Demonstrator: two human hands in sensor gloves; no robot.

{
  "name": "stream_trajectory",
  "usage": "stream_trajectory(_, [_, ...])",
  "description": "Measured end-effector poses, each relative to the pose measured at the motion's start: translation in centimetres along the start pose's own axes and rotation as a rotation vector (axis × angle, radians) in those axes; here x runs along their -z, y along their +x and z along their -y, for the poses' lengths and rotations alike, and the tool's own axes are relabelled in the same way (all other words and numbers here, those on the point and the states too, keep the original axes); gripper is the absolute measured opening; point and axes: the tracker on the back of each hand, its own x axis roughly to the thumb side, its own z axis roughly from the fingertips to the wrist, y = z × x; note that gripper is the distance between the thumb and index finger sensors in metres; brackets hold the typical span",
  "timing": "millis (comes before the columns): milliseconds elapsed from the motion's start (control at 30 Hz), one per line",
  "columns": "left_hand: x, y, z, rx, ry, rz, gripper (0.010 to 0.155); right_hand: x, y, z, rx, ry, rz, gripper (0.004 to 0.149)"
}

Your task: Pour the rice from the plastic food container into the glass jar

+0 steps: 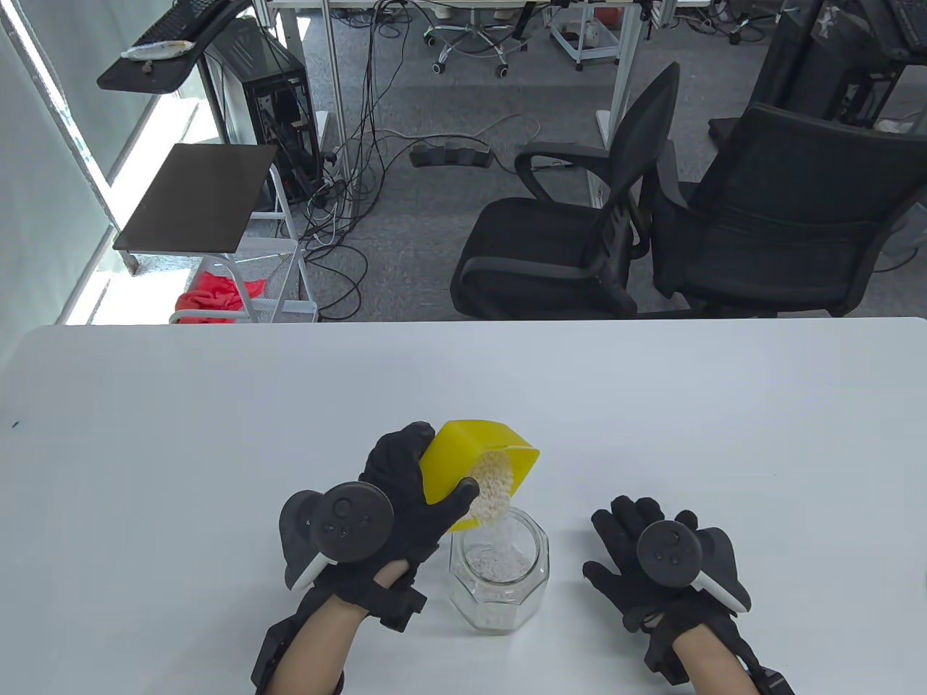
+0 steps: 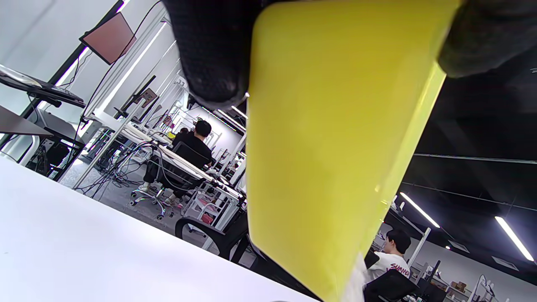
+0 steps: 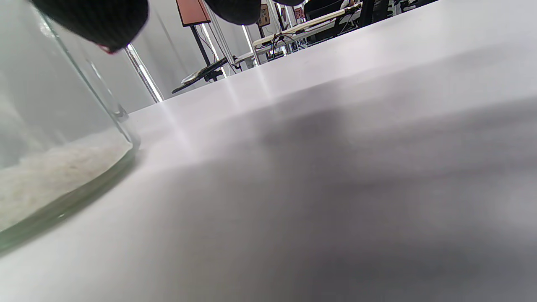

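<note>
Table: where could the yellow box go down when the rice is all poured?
The table shows bare room left of the left hand and beyond the yellow container. It's crowded between the glass jar and the right hand.

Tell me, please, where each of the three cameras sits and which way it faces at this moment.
Table view: high above the near edge, looking down over the white table toward the office; both gloved hands show, the left hand tipping the yellow container over the glass jar, the right hand flat.
Left wrist view: under the left hand, looking up along the container, fingers at top.
Right wrist view: low at the tabletop, fingertips above.
Shared: table and right wrist views both show rice in the jar.
</note>
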Motion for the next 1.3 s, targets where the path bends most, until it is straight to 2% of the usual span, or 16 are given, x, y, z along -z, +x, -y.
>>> stream_trajectory(1300, [-0.4,1.3,-0.3,0.085,0.014,0.115,0.089,0.0,0.0,0.0,0.002,0.001,-0.003,0.075])
